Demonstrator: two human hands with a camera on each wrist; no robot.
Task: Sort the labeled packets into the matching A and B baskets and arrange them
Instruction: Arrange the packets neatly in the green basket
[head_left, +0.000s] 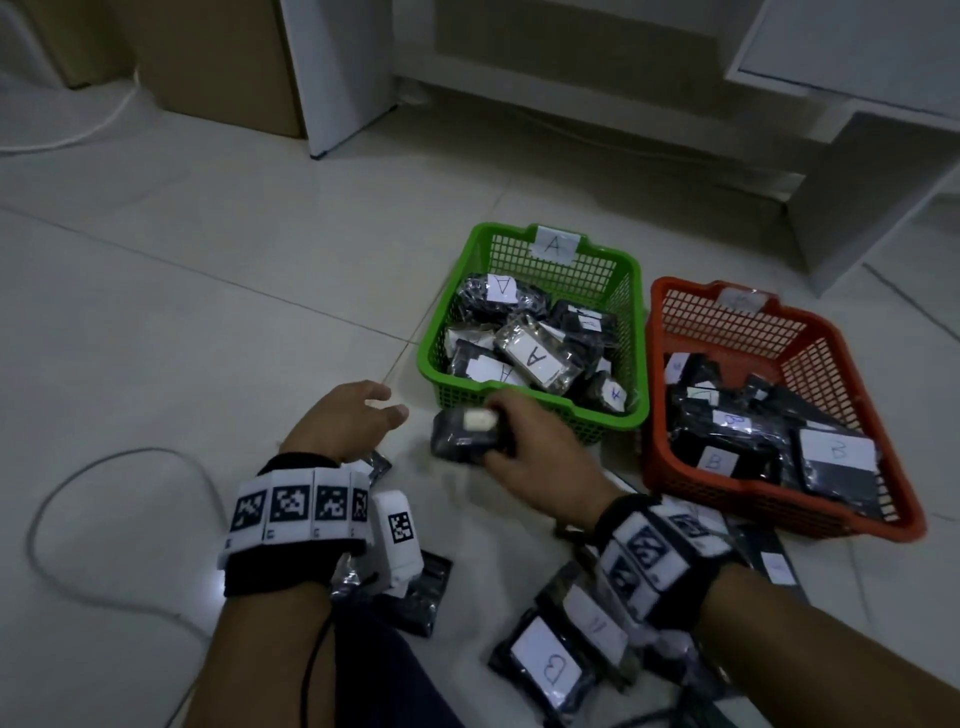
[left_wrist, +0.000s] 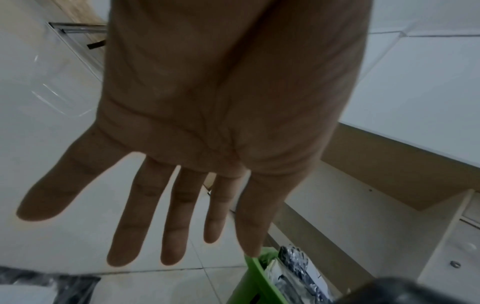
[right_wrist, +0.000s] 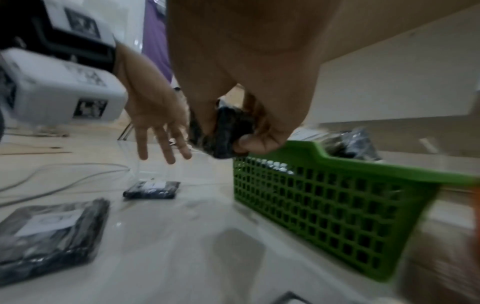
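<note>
Right hand (head_left: 540, 457): grip closed around a dark packet (head_left: 467, 434), thumb and fingers curled round it. The packet is held off the floor, just in front of the near wall of the green basket (head_left: 535, 397). A white label sits on its top face; blurred, letter not readable. In the right wrist view the same packet (right_wrist: 226, 133) hangs at about rim height of the green basket (right_wrist: 324, 195), just outside it.

Left hand (head_left: 345, 421): grip wide, fingers straight and spread, holding nothing. It hovers over bare floor tile (head_left: 208, 312) to the left of the green basket. Left wrist view confirms: palm open, fingers (left_wrist: 135, 216) apart, nothing in contact.

Green basket carries a tag marked A on its far wall and holds several dark packets with A labels, lying loosely on each other. Red basket (head_left: 779, 499) stands touching or just beside the green one on its right; tag on its far wall is not legible. It holds packets with B labels.

Unsorted packets lie on the floor near the person: one marked B (head_left: 545, 665) below the right wrist, a small one (right_wrist: 152, 190) below the left hand.

A grey cable (head_left: 52, 493) loops over the floor at the left.
</note>
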